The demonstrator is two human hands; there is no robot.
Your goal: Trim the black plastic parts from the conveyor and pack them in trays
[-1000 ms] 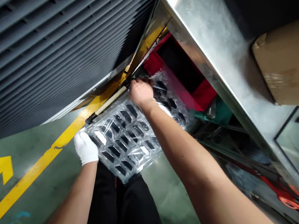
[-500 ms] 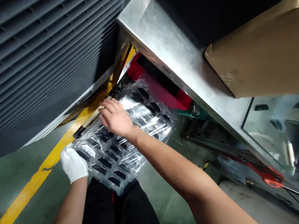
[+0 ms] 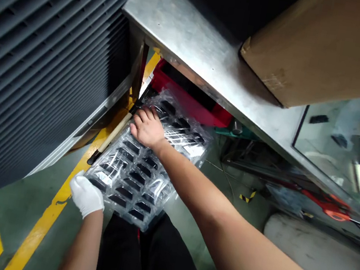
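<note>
A clear plastic blister tray (image 3: 136, 177) with several dark parts in its pockets lies slanted in front of me, above my legs. My left hand (image 3: 87, 195), in a white glove, closes on its near left corner; the fingertips are hidden. Bare and palm down, my right hand (image 3: 148, 126) rests on the upper left of the tray, fingers spread. Along the tray's left edge runs a cream-coloured bar (image 3: 114, 133) with black ends. What supports the tray from below is hidden.
At left stands a tall stack of grey ribbed panels (image 3: 42, 47). A metal bench (image 3: 189, 39) carries a cardboard box (image 3: 325, 49) and a glass plate (image 3: 336, 147). Under the bench sits a red bin (image 3: 188, 102). Yellow lines (image 3: 43, 227) mark the green floor.
My right hand has slid away from the cream bar, up and to the right over the tray. My left hand keeps its hold on the corner. The view has shifted slightly.
</note>
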